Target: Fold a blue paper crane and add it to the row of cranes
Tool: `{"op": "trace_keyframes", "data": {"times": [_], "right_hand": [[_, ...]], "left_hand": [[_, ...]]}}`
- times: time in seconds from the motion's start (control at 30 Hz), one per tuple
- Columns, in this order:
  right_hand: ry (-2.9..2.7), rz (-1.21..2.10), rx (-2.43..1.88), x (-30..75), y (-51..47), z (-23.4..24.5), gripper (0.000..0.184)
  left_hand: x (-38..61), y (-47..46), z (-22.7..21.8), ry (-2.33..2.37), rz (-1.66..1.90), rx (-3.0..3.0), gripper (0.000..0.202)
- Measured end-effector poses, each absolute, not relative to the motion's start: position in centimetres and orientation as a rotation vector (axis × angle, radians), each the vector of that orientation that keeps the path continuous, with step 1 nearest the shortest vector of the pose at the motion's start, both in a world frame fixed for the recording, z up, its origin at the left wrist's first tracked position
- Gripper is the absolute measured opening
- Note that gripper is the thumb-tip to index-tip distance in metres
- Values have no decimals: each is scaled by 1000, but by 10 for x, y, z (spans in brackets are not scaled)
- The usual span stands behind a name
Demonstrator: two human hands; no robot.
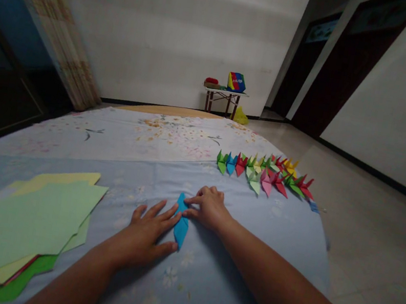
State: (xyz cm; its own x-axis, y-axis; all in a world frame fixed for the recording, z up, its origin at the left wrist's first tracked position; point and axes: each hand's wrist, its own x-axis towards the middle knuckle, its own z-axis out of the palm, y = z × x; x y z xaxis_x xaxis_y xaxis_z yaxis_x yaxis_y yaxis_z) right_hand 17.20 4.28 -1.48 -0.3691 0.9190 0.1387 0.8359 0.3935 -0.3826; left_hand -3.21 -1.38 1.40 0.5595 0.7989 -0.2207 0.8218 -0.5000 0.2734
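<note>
Your right hand [207, 208] is covering part of the blue folded paper [181, 226], and that paper stack [12, 224] runs right off the left edge!

Dim, even light, a soft shadow under the right hand [209, 207], and wide-angle bending at the edges.
</note>
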Motion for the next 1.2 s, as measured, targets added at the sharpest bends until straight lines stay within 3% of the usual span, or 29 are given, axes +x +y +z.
{"op": "trace_keyframes", "data": {"times": [0.2,0.33,0.53,0.77,1.1,1.2], "right_hand": [[-2133,377,-1544,174,37,-17,29],[-2140,357,-1541,174,34,-13,25],[-2228,359,-1494,169,30,-8,26],[-2227,470,-1374,163,30,-11,20],[-2208,737,-890,163,26,-7,68],[-2182,685,-846,165,23,-3,68]], "left_hand": [[-35,-9,6,1349,135,2523,55],[-36,-3,0,1377,313,2480,66],[-31,0,-8,1548,601,2452,35],[-23,-2,-3,1593,682,2348,26],[-18,2,10,1484,977,1716,31],[-17,5,11,1466,1029,1431,34]]}}
